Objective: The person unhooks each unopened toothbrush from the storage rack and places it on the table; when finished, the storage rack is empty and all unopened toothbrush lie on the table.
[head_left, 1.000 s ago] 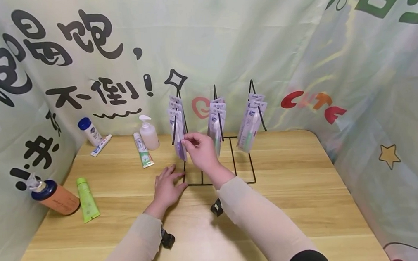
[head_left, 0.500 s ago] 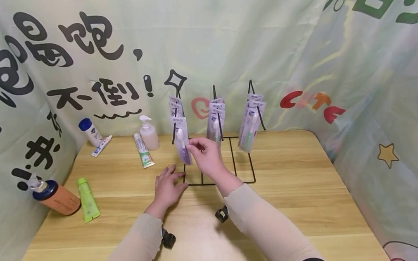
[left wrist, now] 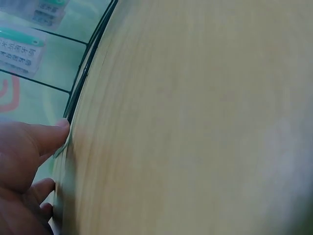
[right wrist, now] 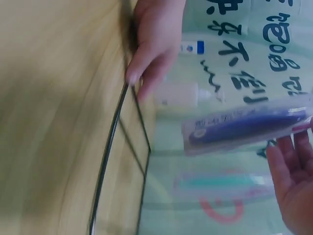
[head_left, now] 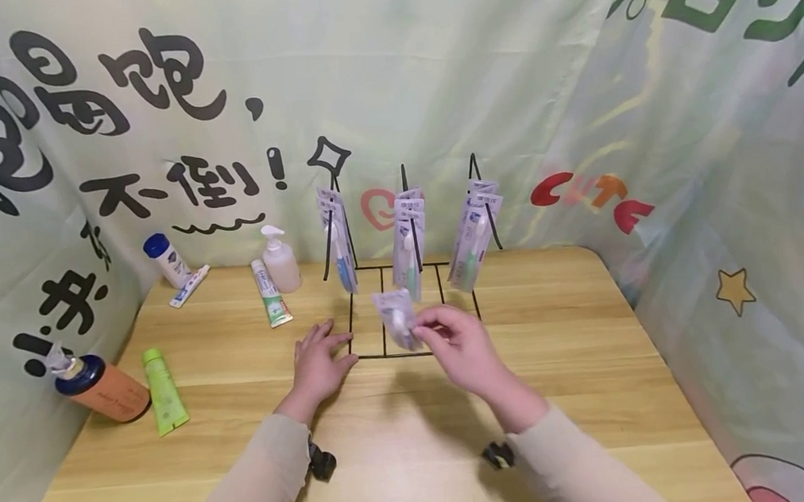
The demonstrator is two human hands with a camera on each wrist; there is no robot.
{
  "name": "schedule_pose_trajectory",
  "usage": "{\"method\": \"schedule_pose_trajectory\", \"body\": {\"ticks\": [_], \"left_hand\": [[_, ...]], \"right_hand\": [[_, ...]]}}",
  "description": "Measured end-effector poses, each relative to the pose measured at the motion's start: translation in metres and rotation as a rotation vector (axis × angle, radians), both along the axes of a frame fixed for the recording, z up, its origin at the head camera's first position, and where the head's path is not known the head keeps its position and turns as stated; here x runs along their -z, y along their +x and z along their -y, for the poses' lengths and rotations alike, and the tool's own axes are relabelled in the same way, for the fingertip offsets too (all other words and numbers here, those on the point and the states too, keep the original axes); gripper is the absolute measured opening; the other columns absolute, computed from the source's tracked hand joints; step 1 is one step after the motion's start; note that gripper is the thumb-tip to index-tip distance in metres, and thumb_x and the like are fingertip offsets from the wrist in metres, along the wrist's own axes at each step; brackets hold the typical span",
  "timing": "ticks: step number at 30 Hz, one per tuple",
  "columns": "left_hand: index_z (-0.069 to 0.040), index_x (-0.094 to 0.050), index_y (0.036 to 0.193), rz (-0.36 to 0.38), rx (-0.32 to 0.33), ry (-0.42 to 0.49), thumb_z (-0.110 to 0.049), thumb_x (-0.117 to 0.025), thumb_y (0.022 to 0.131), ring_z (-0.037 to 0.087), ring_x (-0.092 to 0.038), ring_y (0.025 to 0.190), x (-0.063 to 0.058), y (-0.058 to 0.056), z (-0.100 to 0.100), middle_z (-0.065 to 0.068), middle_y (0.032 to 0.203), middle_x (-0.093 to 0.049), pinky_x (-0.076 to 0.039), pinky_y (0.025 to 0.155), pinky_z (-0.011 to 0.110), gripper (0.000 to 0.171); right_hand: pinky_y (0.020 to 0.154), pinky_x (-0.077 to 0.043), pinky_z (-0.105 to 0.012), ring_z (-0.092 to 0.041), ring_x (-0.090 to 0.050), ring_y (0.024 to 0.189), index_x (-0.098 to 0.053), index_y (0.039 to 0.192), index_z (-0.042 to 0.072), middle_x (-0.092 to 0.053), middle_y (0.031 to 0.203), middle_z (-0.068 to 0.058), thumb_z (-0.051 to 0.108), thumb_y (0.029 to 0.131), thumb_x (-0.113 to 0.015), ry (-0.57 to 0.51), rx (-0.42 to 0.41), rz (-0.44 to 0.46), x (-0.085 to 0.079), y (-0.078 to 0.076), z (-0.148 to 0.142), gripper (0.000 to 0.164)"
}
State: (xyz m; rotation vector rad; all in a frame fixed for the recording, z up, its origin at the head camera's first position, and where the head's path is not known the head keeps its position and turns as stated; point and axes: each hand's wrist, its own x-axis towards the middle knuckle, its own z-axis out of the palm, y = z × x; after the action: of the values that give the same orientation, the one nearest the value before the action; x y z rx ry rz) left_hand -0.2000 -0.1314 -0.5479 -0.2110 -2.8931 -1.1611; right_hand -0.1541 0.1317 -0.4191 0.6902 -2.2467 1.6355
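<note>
My right hand [head_left: 462,349] pinches a packaged toothbrush [head_left: 395,319] by its edge, holding it in the air over the front of a black wire display rack [head_left: 375,356]. The right wrist view shows the clear pack with a dark purple-blue handle inside. My left hand [head_left: 319,366] rests with fingers spread on the table at the rack's front left corner, its thumb at the base wire. Packaged toothbrushes hang on the rack's three hooks: a left group [head_left: 342,260] with a blue one in front, a middle group [head_left: 409,262] and a right group [head_left: 474,249], both with green ones in front.
Behind the left hand stand a white pump bottle [head_left: 281,265] and a toothpaste tube [head_left: 273,298]. Farther left are a blue-capped white bottle [head_left: 169,263], a small tube [head_left: 190,287], an orange pump bottle [head_left: 113,392] and a green tube [head_left: 165,395]. Printed cloth [head_left: 429,65] encloses the table's back and sides.
My right hand has slid the front purple toothbrush pack off the left hook and brought it toward me and to the right. A blue one now shows in front there. The left hand stays put.
</note>
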Motion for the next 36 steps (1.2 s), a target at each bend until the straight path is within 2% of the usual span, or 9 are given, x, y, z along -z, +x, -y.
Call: {"method": "schedule_pose_trajectory", "body": {"ticks": [3,6,11,15,18,23,27,30,36], "left_hand": [[-0.008,-0.071,0.135,0.012,-0.002,0.000,-0.025,-0.081,0.094,0.050,-0.023,0.156,0.000,-0.001,-0.002,0.022,0.167,-0.037,-0.004,0.122,0.075,0.046],[-0.008,-0.071,0.135,0.014,-0.006,0.002,-0.024,-0.082,0.093,0.050,-0.023,0.156,-0.001,-0.001,-0.003,0.022,0.167,-0.036,-0.003,0.123,0.075,0.046],[-0.007,-0.070,0.136,0.015,-0.001,0.012,-0.024,-0.082,0.093,0.050,-0.023,0.156,0.000,0.000,-0.003,0.022,0.167,-0.036,-0.002,0.122,0.075,0.048],[-0.007,-0.069,0.137,0.019,-0.007,0.013,-0.025,-0.082,0.093,0.050,-0.022,0.156,0.001,0.001,-0.002,0.022,0.167,-0.036,-0.002,0.122,0.075,0.048],[-0.007,-0.069,0.137,0.021,-0.008,0.015,-0.024,-0.081,0.094,0.050,-0.022,0.156,0.001,0.001,-0.001,0.022,0.167,-0.036,-0.002,0.122,0.075,0.048],[-0.007,-0.069,0.137,0.018,-0.003,0.009,-0.024,-0.081,0.094,0.050,-0.022,0.156,0.001,0.001,-0.001,0.022,0.167,-0.036,-0.003,0.122,0.075,0.048],[-0.008,-0.069,0.138,0.031,0.006,0.016,-0.025,-0.081,0.094,0.049,-0.021,0.156,0.000,0.001,-0.001,0.022,0.168,-0.035,-0.002,0.123,0.074,0.049],[-0.008,-0.069,0.138,0.034,0.003,0.020,-0.025,-0.081,0.094,0.049,-0.021,0.157,0.000,0.001,-0.001,0.021,0.168,-0.035,-0.002,0.123,0.074,0.049],[-0.007,-0.070,0.137,0.016,-0.003,0.018,-0.025,-0.081,0.094,0.049,-0.023,0.156,-0.001,0.000,0.000,0.022,0.167,-0.037,-0.004,0.123,0.074,0.048]], "right_hand": [[0.080,-0.063,-0.026,-0.015,-0.071,0.091,-0.073,0.099,-0.004,-0.075,0.100,-0.015,-0.019,0.088,-0.069,-0.002,-0.027,-0.152,-0.004,0.014,-0.035,0.019],[0.081,-0.061,-0.021,-0.008,-0.070,0.095,-0.068,0.098,-0.011,-0.076,0.105,-0.005,-0.020,0.089,-0.066,-0.103,-0.048,-0.246,-0.012,0.023,-0.069,0.013],[0.077,-0.059,-0.018,-0.006,-0.070,0.085,-0.056,0.096,-0.023,-0.075,0.097,0.003,-0.018,0.097,-0.058,-0.398,0.036,-0.229,-0.026,0.021,-0.119,0.005],[0.065,-0.058,-0.017,-0.007,-0.066,0.071,-0.068,0.096,-0.011,-0.073,0.083,0.002,-0.019,0.097,-0.055,-0.470,0.333,-0.053,-0.031,-0.001,-0.148,0.015],[0.059,-0.056,-0.017,-0.005,-0.063,0.066,-0.073,0.108,-0.007,-0.070,0.078,0.007,-0.008,0.100,-0.062,-0.387,0.514,0.185,-0.025,-0.030,-0.159,0.013],[0.060,-0.056,-0.018,-0.004,-0.061,0.070,-0.065,0.132,-0.012,-0.067,0.084,0.007,0.005,0.104,-0.064,-0.169,0.578,0.514,0.005,-0.080,-0.167,0.033],[0.065,-0.052,-0.017,-0.005,-0.060,0.077,-0.067,0.133,-0.009,-0.072,0.105,-0.012,0.012,0.105,-0.064,0.027,0.621,0.625,0.034,-0.107,-0.166,0.035],[0.069,-0.051,-0.016,-0.008,-0.060,0.082,-0.069,0.132,-0.008,-0.071,0.119,-0.021,0.013,0.105,-0.063,0.056,0.631,0.692,0.054,-0.120,-0.161,0.035],[0.065,-0.052,-0.018,-0.011,-0.062,0.081,-0.069,0.130,-0.008,-0.070,0.121,-0.023,0.010,0.103,-0.063,0.029,0.662,0.788,0.076,-0.130,-0.149,0.033]]}}
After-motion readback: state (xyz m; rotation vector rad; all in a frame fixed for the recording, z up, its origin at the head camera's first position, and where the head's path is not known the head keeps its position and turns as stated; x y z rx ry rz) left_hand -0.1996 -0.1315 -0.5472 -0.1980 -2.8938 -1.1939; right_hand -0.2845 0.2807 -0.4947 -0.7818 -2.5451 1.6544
